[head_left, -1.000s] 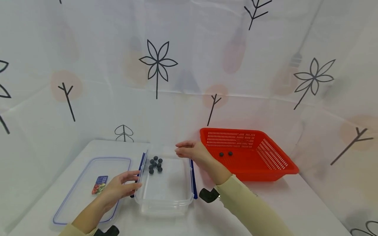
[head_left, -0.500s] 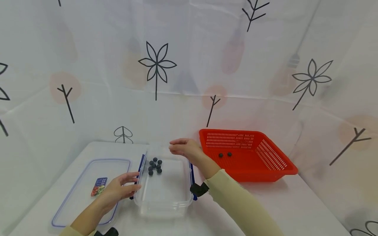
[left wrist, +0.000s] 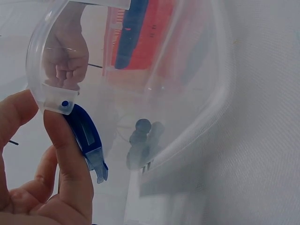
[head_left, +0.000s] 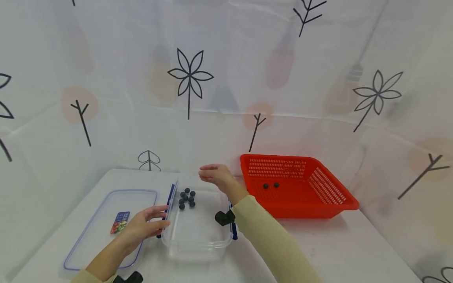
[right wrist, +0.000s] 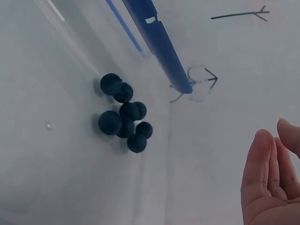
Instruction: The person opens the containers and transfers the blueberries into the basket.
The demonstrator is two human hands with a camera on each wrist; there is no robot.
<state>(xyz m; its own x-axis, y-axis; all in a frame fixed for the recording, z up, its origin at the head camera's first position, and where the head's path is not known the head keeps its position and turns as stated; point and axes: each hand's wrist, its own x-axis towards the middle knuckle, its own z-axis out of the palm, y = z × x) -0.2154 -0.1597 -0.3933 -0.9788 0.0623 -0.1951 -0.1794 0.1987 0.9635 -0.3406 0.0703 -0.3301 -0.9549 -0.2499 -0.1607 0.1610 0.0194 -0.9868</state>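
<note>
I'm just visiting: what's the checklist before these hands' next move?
1. Clear plastic box steadied: ok, left hand touches its side.
2. Clear, blue-rimmed plastic lid off: ok, it lies left of the box.
3. Blue plastic clip unfastened: ok, hanging loose in left wrist view.
4. Right hand free: ok, nothing visible between its fingertips.
5. Red plastic basket empty: not ok, two small dark balls lie inside.

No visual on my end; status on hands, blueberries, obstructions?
Left hand touching clear container; right hand near its far end. Eight blueberries inside, two in red basket. Lid off at left, not blocking.
</note>
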